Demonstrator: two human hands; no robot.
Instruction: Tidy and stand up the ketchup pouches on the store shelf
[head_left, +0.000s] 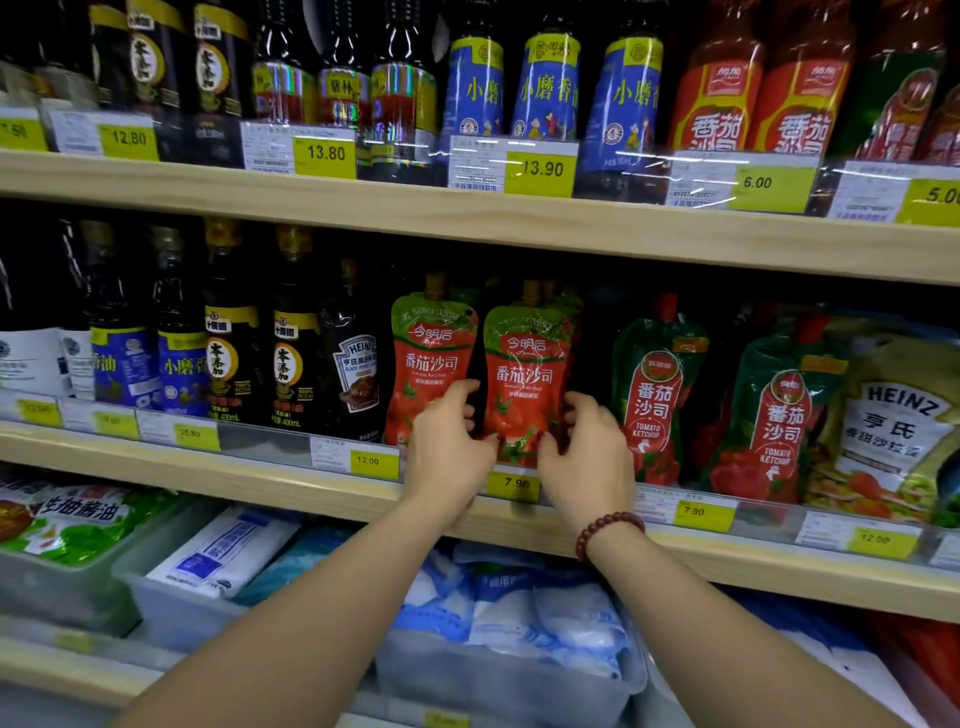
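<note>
- Wooden shelf (208, 475) crosses mid-frame, yellow price tags (368, 461) along its front edge.
- Red ketchup pouch (524, 374) stands upright at centre frame.
- Left hand (447, 447) and right hand (587, 457) grip its lower sides.

The left forearm (311, 613) and the right forearm (711, 613) are both bare along the whole length that shows. The right wrist wears a bracelet (605, 531) of round, glossy beads in a dark reddish brown, strung close in a single row and all much alike in size.
</note>
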